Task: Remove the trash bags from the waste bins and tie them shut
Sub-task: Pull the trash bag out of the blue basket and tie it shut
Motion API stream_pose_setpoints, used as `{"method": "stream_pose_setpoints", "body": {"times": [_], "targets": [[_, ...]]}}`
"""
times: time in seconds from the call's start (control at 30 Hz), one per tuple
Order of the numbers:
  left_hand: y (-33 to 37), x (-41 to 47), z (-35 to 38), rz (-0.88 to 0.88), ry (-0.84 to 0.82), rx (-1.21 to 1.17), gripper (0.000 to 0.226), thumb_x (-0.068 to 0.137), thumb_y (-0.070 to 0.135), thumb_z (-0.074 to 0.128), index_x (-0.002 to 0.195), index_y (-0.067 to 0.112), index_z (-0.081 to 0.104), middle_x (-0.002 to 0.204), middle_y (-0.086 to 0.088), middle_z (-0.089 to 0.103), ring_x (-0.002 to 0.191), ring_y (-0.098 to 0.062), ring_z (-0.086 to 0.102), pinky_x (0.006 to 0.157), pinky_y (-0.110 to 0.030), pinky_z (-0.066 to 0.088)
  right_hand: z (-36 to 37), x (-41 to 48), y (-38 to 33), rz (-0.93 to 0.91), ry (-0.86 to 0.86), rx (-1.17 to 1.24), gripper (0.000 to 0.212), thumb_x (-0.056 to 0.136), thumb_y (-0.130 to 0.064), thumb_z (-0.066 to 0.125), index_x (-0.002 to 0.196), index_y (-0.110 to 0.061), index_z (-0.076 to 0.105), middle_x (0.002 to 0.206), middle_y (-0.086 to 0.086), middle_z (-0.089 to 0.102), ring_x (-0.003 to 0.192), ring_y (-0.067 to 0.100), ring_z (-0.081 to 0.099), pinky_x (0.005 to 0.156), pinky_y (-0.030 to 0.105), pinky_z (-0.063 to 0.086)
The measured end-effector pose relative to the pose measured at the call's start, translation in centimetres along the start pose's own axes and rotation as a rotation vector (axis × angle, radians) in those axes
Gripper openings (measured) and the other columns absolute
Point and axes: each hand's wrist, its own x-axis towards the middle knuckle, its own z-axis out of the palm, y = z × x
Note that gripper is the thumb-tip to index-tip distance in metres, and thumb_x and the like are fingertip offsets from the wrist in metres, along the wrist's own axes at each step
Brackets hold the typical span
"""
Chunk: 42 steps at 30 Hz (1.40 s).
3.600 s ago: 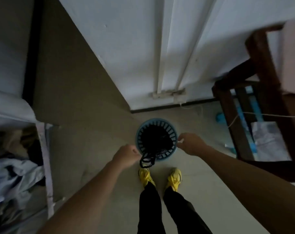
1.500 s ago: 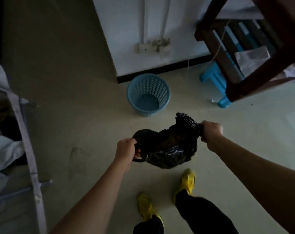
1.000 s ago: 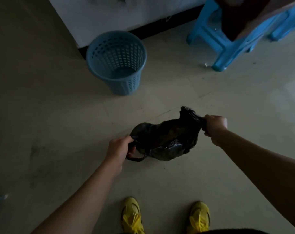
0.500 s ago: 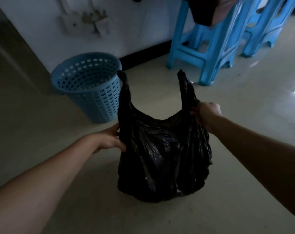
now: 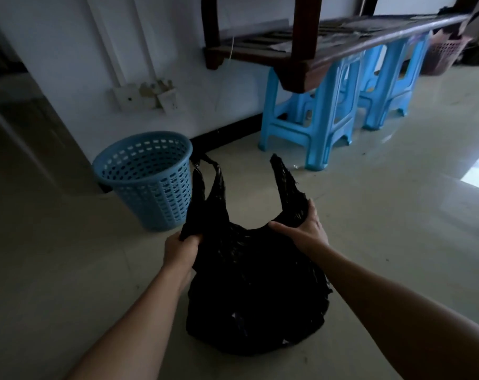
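A black trash bag sits on the floor in front of me, its two handle loops sticking up. My left hand grips the base of the left handle. My right hand holds the base of the right handle, thumb on the near side and fingers wrapped behind. The blue perforated waste bin stands behind and left of the bag with no liner in it, close to the left handle loop.
White wall with a socket plate behind the bin. Two blue plastic stools stand under a dark wooden table at the right. A reddish basket sits far right. Pale floor tiles surround the bag.
The bag came out of the blue bin, was carried back and now rests on the floor. Both hands slid down to the bases of the handles, and my view dropped lower.
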Motion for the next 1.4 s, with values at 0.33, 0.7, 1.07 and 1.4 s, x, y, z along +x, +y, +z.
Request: {"method": "stream_pose_setpoints", "body": {"times": [0.33,0.7,1.07,1.4], "targets": [[-0.1,-3.2,-2.0,0.1,-0.582,0.516,0.023,0.081,0.001,0.062,0.1,0.015,0.064,0.102,-0.008,0.069,0.091,-0.018,0.064,0.072,-0.024,0.05,-0.1,-0.2,0.1,0.1,-0.024,0.267,0.029,0.085,-0.024,0.071,0.103,-0.001,0.07,0.083,0.009,0.07,0.077,0.026,0.068,0.077,0.037,0.058],[0.3,-3.8,0.7,0.14,-0.899,0.781,0.09,0.06,0.014,0.088,0.135,0.025,0.04,0.122,0.012,0.056,0.121,-0.011,0.051,0.099,-0.024,0.046,-0.2,-0.7,-1.9,0.327,-0.013,0.653,0.028,0.092,-0.018,0.059,0.111,0.002,0.063,0.082,0.012,0.067,0.071,0.027,0.066,0.066,0.033,0.054],[-3.6,-4.1,3.0,0.397,-0.786,1.581,0.131,0.043,0.051,0.088,0.146,0.031,0.011,0.155,-0.006,0.021,0.145,-0.03,0.017,0.119,-0.048,0.018,-0.8,0.1,-0.7,0.477,0.064,0.828,0.029,0.089,-0.002,0.059,0.117,0.005,0.058,0.085,0.016,0.074,0.075,0.029,0.072,0.074,0.042,0.061],[-4.7,-2.9,3.4,0.43,-0.374,0.584,0.029,0.073,0.031,0.053,0.067,0.005,0.061,0.07,-0.011,0.063,0.066,-0.018,0.056,0.062,-0.032,0.044,-1.4,0.7,-0.1,0.493,0.005,0.815,0.033,0.095,0.001,0.045,0.127,0.006,0.049,0.056,0.0,0.071,0.082,0.025,0.071,0.056,0.028,0.057]]}}
